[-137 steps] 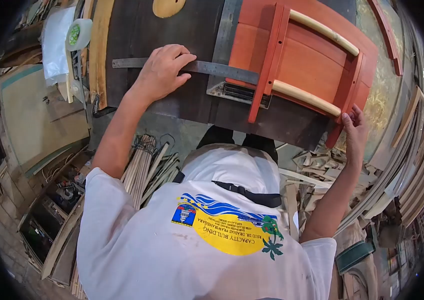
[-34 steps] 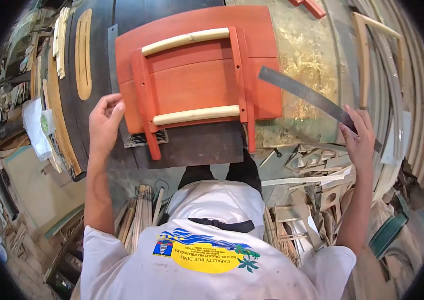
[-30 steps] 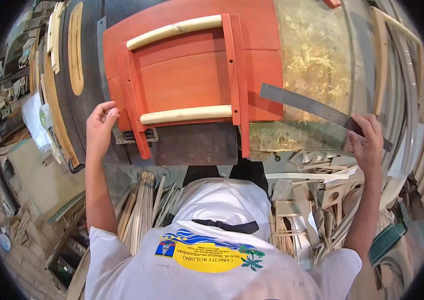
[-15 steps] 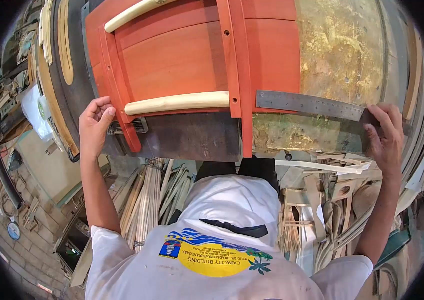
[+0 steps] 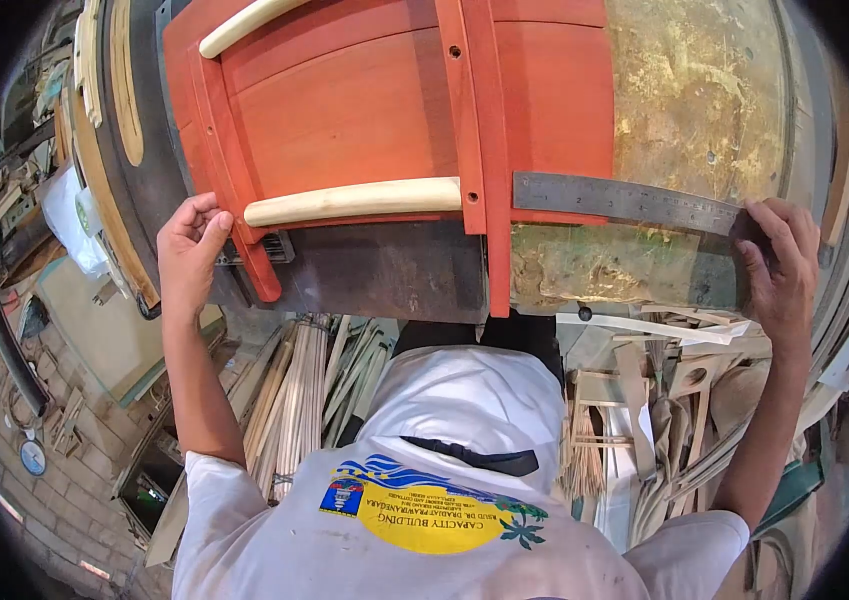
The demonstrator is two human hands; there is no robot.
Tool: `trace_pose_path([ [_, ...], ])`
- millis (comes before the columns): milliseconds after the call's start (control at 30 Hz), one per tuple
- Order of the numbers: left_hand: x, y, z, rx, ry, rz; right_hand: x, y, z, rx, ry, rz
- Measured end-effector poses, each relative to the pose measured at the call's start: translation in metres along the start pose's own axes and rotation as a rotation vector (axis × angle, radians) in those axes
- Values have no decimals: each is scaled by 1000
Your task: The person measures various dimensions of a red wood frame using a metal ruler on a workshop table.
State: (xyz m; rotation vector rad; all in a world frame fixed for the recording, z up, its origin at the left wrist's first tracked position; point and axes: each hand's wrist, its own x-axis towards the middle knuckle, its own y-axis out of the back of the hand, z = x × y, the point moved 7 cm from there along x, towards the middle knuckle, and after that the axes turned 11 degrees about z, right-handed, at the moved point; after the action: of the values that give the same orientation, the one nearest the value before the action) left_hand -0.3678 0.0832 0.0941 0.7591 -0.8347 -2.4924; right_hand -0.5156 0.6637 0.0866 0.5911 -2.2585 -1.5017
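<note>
A red wooden panel (image 5: 344, 110) lies on the bench, with two red rails and pale rounded wooden bars (image 5: 354, 203) across it. At the panel's lower left corner is my left hand (image 5: 189, 245), fingers curled and thumb against the edge of the left rail (image 5: 224, 165). My right hand (image 5: 782, 262) pinches the right end of a steel ruler (image 5: 624, 198). The ruler lies crosswise, its left end against the right red rail (image 5: 474, 120) and over the panel's lower edge. Screw holes show in the right rail.
The bench top (image 5: 684, 110) is worn and paint-stained on the right, dark at the front. Below it stand bundled wooden sticks (image 5: 294, 390) and stacked curved wood pieces (image 5: 704, 400). Long strips (image 5: 124, 80) lie to the left, near a black curved handle (image 5: 4, 320).
The ruler and my right hand have shifted slightly right and up. The panel appears slightly turned in view, while my left hand stays at its corner.
</note>
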Motion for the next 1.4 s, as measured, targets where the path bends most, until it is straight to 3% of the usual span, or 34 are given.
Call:
trace_pose_path([
  [633,1,4,-3,58,1,22,6,-1,-3,45,-53,-3],
  [1400,0,7,-5,83,-8,45,14,5,-9,42,40,40],
])
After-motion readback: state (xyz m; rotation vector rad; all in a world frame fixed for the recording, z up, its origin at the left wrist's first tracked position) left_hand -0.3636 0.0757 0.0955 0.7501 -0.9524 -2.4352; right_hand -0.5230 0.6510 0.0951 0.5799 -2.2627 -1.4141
